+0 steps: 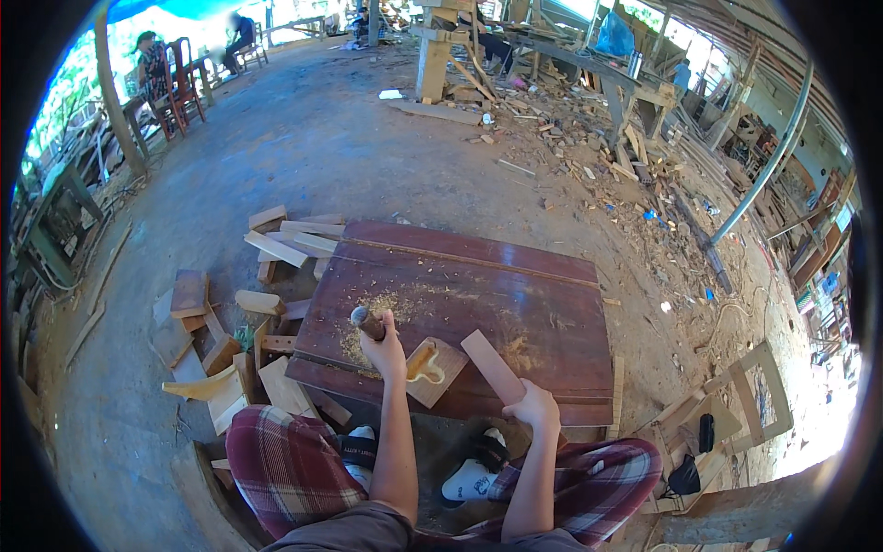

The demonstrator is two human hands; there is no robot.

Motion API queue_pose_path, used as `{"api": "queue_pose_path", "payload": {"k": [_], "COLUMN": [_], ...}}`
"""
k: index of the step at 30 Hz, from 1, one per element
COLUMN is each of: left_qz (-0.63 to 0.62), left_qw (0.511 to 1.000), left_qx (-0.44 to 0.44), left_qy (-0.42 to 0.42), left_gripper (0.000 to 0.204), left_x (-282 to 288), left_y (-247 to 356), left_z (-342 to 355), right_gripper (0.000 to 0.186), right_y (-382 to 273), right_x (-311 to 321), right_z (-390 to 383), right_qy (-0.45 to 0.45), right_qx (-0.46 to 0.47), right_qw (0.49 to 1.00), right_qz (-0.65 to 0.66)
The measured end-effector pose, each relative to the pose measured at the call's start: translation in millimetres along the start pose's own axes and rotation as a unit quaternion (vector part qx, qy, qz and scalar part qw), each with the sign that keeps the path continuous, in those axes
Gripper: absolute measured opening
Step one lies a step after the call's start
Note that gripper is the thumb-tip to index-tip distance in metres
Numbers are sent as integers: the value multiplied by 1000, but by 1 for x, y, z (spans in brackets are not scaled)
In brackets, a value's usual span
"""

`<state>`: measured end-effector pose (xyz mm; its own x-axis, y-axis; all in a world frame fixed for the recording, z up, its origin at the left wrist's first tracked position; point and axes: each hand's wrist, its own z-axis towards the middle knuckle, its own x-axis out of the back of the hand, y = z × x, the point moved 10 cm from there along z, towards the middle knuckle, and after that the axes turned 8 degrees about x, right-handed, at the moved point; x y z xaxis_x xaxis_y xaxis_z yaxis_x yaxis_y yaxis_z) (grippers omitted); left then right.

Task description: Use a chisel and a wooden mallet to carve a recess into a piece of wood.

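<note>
My left hand [384, 348] is closed round the dark wooden handle of what looks like a chisel [368, 322]; its round grey end points up and away, and the blade is hidden. In my right hand [534, 405] is the near end of a flat reddish-brown wooden bar [491, 365], tilted up to the left. Between the hands a wooden block [440, 387] with a pale, curved hollow cut into it lies at the near edge of a low dark red wooden table [543, 304]. Neither hand touches the block. Shavings [386, 305] are scattered over the tabletop.
Offcuts [221, 354] are heaped on the floor left of the table, with more wood strips [294, 241] behind. A wooden chair frame [736, 405] lies at the right. Scrap wood [589, 138] and a workbench [598, 69] stand farther off. Several people sit in the distance.
</note>
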<state>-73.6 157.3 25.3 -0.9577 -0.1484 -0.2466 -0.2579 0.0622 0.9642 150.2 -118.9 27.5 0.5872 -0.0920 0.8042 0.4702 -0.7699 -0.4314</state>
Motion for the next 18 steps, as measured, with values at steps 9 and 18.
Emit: {"api": "queue_pose_path", "payload": {"k": [9,18], "left_qz": [97,207], "left_qw": [993,977], "left_qx": [-66,40], "left_qy": [34,6], "left_gripper": [30,38], "left_x": [12,10], "left_y": [36,-11], "left_z": [13,13], "right_gripper": [78,78], "right_y": [18,21], "right_x": [-10,-23], "right_z": [11,14], "right_qy": [4,-44], "right_qx": [9,0], "right_qw": [1000,999], "right_qz": [7,23]}}
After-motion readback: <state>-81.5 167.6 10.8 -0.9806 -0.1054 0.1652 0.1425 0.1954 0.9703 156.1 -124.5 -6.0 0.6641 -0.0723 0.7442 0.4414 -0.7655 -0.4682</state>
